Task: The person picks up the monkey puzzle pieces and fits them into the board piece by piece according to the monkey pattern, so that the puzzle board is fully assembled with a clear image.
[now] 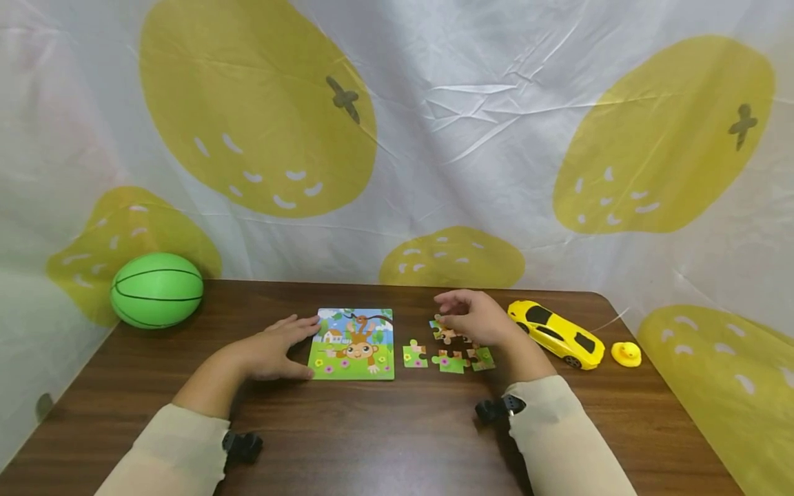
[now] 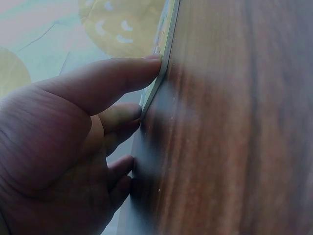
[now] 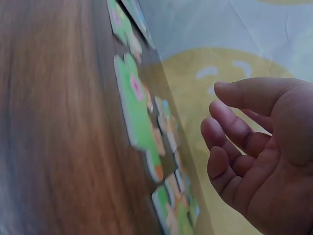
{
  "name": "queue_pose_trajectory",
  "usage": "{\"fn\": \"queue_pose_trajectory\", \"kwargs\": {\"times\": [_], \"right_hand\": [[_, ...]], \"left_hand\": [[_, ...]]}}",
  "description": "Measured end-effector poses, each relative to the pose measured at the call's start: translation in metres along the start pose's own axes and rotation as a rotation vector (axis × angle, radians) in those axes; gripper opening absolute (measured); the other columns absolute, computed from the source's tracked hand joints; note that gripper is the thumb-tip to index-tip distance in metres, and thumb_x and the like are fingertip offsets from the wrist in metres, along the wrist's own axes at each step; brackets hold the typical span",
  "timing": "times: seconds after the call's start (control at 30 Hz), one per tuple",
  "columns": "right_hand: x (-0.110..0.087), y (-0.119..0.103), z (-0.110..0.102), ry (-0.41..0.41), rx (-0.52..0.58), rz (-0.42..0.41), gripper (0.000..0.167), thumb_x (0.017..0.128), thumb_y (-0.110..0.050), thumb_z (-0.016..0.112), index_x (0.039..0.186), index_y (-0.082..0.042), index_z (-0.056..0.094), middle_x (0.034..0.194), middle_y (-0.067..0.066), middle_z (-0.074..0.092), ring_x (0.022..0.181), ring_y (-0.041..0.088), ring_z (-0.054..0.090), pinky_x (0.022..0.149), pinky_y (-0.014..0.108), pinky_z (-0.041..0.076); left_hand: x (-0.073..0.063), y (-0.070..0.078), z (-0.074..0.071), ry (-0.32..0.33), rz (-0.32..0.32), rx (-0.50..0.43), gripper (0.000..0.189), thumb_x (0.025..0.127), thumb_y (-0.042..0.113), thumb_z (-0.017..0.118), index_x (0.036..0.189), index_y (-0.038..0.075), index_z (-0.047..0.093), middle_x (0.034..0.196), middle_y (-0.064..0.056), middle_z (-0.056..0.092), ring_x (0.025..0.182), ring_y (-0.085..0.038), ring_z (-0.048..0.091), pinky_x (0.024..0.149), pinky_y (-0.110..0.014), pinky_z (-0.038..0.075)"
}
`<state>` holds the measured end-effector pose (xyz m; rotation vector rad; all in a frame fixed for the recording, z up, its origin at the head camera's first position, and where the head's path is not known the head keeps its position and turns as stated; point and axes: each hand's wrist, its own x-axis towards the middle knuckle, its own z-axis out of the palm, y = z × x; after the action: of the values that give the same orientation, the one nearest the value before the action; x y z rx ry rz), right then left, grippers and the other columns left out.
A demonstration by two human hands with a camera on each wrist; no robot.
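A square monkey picture puzzle (image 1: pixel 360 344) lies flat on the table. At its left edge rests my left hand (image 1: pixel 263 353), fingers spread, the thumb at the near corner; the left wrist view shows the thumb (image 2: pixel 127 76) touching the board's edge. My right hand (image 1: pixel 480 320) hovers over the loose puzzle pieces (image 1: pixel 451 363) right of the board. In the right wrist view its fingers (image 3: pixel 220 134) are loosely bent, with nothing between them and the thumb. A separate corner piece (image 1: pixel 414 355) lies nearest the board. Part of the loose group is hidden under the right hand.
A yellow toy car (image 1: pixel 556 334) stands just right of the right forearm, with a small yellow duck (image 1: pixel 626 354) beyond it. The green ball (image 1: pixel 157 290) sits at the table's back left. A fruit-patterned curtain (image 1: pixel 434 172) hangs behind the brown table (image 1: pixel 384 434).
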<state>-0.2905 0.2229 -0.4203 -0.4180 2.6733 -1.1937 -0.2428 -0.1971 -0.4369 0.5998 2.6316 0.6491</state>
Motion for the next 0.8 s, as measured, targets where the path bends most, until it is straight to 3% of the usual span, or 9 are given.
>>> {"fn": "queue_pose_trajectory", "kwargs": {"times": [0.3, 0.6, 0.8], "right_hand": [[0.001, 0.017, -0.004, 0.013, -0.078, 0.018, 0.045, 0.097, -0.014, 0.077, 0.141, -0.011, 0.069, 0.124, 0.012, 0.072, 0.106, 0.024, 0.069, 0.078, 0.03, 0.056], [0.003, 0.027, -0.005, -0.059, -0.076, 0.052, 0.049, 0.095, -0.015, 0.081, 0.142, -0.015, 0.069, 0.13, 0.012, 0.069, 0.096, 0.02, 0.063, 0.071, 0.031, 0.057], [0.003, 0.026, -0.005, -0.1, -0.019, 0.086, 0.05, 0.094, -0.007, 0.08, 0.142, -0.017, 0.069, 0.109, 0.012, 0.065, 0.084, 0.021, 0.055, 0.061, 0.03, 0.053]], "left_hand": [[-0.001, 0.0, 0.0, -0.001, 0.001, 0.003, 0.097, 0.09, 0.05, 0.082, 0.168, 0.014, 0.037, 0.18, -0.008, 0.025, 0.167, -0.048, 0.01, 0.129, -0.076, 0.016], [-0.001, 0.0, -0.001, 0.001, 0.004, -0.002, 0.096, 0.091, 0.05, 0.082, 0.168, 0.015, 0.037, 0.18, -0.008, 0.024, 0.167, -0.048, 0.009, 0.128, -0.077, 0.015], [-0.001, 0.0, -0.001, 0.002, 0.01, -0.003, 0.096, 0.091, 0.049, 0.082, 0.168, 0.014, 0.036, 0.18, -0.008, 0.024, 0.167, -0.048, 0.008, 0.128, -0.076, 0.015]]}}
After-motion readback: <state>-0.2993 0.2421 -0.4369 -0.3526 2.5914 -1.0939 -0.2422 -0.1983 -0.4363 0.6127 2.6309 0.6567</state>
